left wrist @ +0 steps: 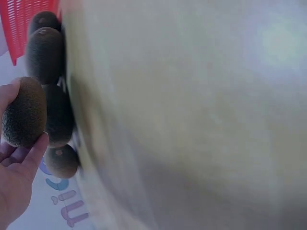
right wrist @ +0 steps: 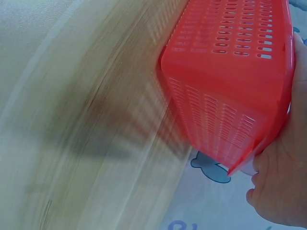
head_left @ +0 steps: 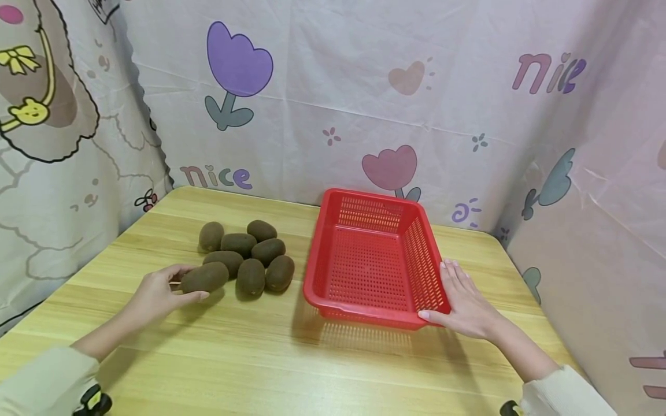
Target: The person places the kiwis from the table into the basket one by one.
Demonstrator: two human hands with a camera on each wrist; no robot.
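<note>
The left hand (head_left: 158, 296) holds a kiwi (head_left: 206, 278) between curled thumb and fingers, beside the other kiwis (head_left: 251, 277), left of the basket (head_left: 364, 309); better to grip gently and keep clear of them; the right hand (head_left: 466, 305) lies on the basket's edge, fingers fairly straight; light, even pressure should steady it.

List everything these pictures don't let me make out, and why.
- Head: most of the left hand's fingertips, hidden behind the held kiwi.
- Left wrist: the rest of the red basket, cut off by the top edge; the tabletop's grain, blurred.
- Right wrist: part of the right hand, cut off by the right edge.
</note>
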